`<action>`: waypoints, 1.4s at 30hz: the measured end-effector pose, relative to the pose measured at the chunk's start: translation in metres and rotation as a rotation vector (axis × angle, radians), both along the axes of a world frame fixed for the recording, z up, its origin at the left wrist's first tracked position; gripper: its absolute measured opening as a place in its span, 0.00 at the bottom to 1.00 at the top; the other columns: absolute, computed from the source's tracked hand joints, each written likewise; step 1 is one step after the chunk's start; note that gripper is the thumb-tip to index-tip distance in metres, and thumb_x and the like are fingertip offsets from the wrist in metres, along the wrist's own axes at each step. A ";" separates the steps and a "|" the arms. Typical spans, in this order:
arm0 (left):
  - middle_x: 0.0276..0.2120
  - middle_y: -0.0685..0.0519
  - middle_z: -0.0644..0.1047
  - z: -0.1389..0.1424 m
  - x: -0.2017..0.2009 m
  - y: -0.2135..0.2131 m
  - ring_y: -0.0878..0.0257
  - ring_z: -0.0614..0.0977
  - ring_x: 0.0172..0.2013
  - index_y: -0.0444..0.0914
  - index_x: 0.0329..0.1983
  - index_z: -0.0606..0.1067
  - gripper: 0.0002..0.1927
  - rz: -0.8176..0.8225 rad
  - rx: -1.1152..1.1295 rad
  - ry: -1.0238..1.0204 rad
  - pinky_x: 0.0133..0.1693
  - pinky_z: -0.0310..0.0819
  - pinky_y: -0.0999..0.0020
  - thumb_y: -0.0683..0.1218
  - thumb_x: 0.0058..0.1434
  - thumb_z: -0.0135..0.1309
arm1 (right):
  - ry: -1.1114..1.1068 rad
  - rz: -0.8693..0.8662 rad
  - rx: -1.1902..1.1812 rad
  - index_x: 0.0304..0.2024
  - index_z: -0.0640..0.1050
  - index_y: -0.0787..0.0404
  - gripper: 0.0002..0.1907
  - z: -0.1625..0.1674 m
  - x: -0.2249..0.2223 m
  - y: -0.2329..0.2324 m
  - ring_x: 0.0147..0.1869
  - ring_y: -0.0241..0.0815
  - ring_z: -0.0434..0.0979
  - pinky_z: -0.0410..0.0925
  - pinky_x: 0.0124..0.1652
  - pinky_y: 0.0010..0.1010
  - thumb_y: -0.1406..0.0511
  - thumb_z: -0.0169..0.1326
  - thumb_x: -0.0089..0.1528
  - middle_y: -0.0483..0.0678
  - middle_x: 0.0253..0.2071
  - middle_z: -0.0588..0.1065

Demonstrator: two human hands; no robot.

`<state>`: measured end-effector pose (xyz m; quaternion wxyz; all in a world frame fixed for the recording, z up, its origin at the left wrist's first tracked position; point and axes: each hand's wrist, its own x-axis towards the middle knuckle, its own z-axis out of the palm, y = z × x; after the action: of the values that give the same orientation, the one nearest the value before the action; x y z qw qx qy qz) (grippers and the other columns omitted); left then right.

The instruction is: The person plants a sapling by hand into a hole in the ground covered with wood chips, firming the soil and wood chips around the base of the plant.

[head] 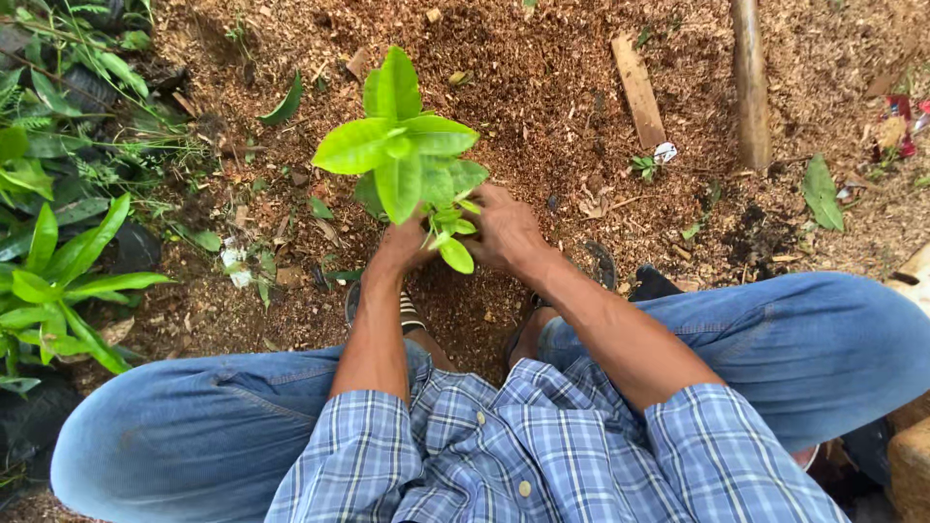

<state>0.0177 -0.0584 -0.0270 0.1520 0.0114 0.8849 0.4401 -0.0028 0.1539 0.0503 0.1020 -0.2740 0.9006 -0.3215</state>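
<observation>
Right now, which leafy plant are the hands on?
The bright lime-green seedling at centre, both hands at its base; the darker long-leaved plants stand untouched at left.

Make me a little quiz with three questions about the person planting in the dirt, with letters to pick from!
1. Where are the two hands?
A. Down at the base of the small plant
B. On the wooden pole
C. Resting on the knees

2. What colour are the small plant's leaves?
A. Dark red
B. Bright yellow-green
C. Brown

3. How does the small plant stand?
A. Lying flat on the soil
B. Upright, with its leaves spread out
C. Hanging upside down

Answers:
1 A: the left hand and the right hand meet low beside the stem of the small plant, far from the wooden pole.
2 B: its leaves are bright yellow-green against the brown soil.
3 B: it stands upright between the hands, its leaves fanned out.
</observation>
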 end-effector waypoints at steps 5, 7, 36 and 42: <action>0.58 0.45 0.79 -0.030 0.004 -0.005 0.51 0.80 0.59 0.43 0.62 0.73 0.26 0.123 0.046 -0.018 0.59 0.74 0.58 0.50 0.61 0.61 | -0.359 -0.320 -0.020 0.60 0.73 0.53 0.25 -0.011 -0.006 0.013 0.63 0.51 0.72 0.67 0.64 0.41 0.55 0.60 0.64 0.53 0.60 0.72; 0.59 0.46 0.78 -0.035 0.003 -0.002 0.53 0.80 0.59 0.45 0.63 0.72 0.24 0.269 0.239 -0.103 0.59 0.75 0.58 0.49 0.63 0.59 | -0.553 -0.590 -0.202 0.69 0.61 0.54 0.41 -0.012 -0.006 0.016 0.70 0.55 0.64 0.59 0.63 0.50 0.55 0.68 0.60 0.57 0.68 0.63; 0.45 0.40 0.78 0.026 0.002 0.004 0.47 0.79 0.46 0.35 0.49 0.78 0.14 0.070 -0.126 -0.169 0.48 0.73 0.52 0.50 0.68 0.55 | -0.307 -0.237 -0.329 0.61 0.71 0.61 0.25 -0.046 0.031 0.012 0.55 0.46 0.79 0.74 0.54 0.38 0.65 0.58 0.62 0.52 0.51 0.78; 0.44 0.42 0.77 0.020 0.000 0.011 0.49 0.78 0.45 0.36 0.48 0.77 0.14 0.074 -0.100 -0.030 0.47 0.73 0.53 0.51 0.67 0.55 | -0.464 -0.179 -0.224 0.60 0.74 0.62 0.23 -0.061 0.039 0.019 0.53 0.52 0.79 0.74 0.51 0.40 0.67 0.53 0.62 0.56 0.50 0.78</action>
<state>0.0182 -0.0475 -0.0073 0.1494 -0.0356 0.9033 0.4007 0.0359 0.1729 -0.0105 0.2461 -0.1220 0.8326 -0.4810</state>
